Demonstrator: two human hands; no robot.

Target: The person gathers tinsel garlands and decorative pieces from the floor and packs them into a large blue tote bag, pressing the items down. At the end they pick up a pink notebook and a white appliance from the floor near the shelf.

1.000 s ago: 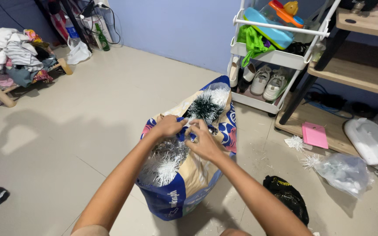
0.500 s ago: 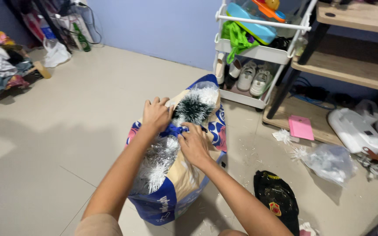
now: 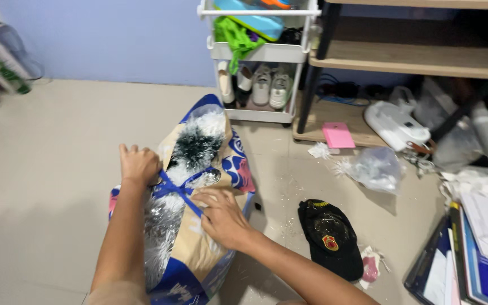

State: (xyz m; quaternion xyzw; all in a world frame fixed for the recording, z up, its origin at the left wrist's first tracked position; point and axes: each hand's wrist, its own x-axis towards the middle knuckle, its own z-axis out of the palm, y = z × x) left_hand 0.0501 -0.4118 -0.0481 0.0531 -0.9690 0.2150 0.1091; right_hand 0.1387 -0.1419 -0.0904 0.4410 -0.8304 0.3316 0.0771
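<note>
Two tones fill our room: beige tiled floor, lilac wall. Our bag runs six to twelve o'clock; left hand and right hand pinch its blue straps.

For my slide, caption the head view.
Left hand and right hand grip blue straps across a tinsel-stuffed bag.

On the floor at the right we see a black cap with a red badge. Farther away lies a crumpled clear plastic bag and a pink pad. At the far wall stands a white trolley — white shoes inside.
</note>
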